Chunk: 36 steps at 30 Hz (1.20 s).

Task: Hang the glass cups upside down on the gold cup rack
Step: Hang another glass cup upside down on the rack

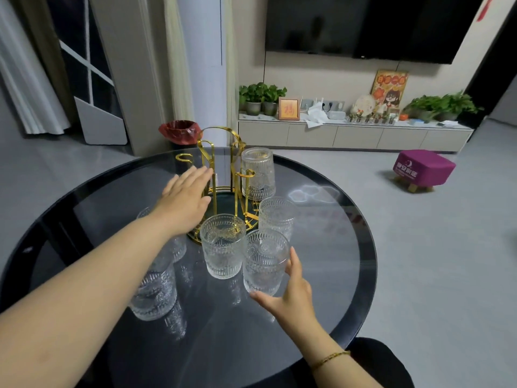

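The gold cup rack [221,152] stands at the far middle of the round dark glass table [347,275]. One glass cup [258,172] hangs upside down on its right arm. Several ribbed glass cups stand upright in front: one [222,245] at the rack's base, one [275,217] to its right, one [264,263] nearest my right hand, and two on the left [155,292] partly hidden under my forearm. My left hand [184,203] is flat and open beside the rack's left side. My right hand [291,295] is open, fingers around the nearest cup's lower right.
A red-lined bin [180,131] stands behind the table. A low white cabinet [355,135] with plants and frames runs along the far wall under a black TV. A purple stool [422,168] sits on the grey floor at the right.
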Each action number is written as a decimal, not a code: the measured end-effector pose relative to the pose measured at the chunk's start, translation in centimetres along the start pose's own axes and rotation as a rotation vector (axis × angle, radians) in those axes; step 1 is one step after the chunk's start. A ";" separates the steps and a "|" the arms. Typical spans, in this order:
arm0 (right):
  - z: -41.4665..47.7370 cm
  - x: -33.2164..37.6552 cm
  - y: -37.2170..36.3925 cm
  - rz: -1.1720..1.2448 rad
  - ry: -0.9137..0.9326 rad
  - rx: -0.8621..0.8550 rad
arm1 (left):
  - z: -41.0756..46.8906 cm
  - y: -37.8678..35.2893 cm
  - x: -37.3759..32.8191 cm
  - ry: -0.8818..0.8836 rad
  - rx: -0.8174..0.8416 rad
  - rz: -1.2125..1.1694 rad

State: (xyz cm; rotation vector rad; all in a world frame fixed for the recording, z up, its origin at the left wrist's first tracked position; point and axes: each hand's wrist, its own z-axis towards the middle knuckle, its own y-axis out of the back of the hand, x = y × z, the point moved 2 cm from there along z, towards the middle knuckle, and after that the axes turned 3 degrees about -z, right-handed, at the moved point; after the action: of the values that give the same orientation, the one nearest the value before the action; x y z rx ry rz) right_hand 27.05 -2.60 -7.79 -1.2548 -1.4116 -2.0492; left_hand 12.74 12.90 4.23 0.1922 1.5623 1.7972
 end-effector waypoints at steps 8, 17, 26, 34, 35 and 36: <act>1.0 0.3 -0.3 -0.070 0.000 -0.075 | 0.1 -0.3 -0.2 0.009 -0.024 -0.046; 0.5 0.2 1.0 0.197 0.033 -0.046 | -0.1 0.0 0.3 -0.008 -0.021 -0.023; 2.5 3.3 8.3 0.202 0.195 -0.092 | -0.3 0.2 0.3 -0.011 -0.012 -0.008; 7.9 9.3 14.4 -0.027 0.222 -0.050 | 1.3 0.8 -0.1 -0.041 0.000 -0.012; 8.8 10.4 14.9 -0.017 0.205 -0.012 | 1.6 0.6 -0.3 -0.043 0.006 -0.028; 9.7 11.4 15.3 -0.010 0.187 0.021 | 1.8 0.4 -0.4 -0.047 0.017 -0.034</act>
State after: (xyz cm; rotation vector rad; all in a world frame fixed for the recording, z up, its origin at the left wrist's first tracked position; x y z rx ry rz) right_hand 36.02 1.34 11.30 -1.0205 -1.3517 -2.0916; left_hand 13.83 14.11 5.20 0.2132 1.5392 1.7415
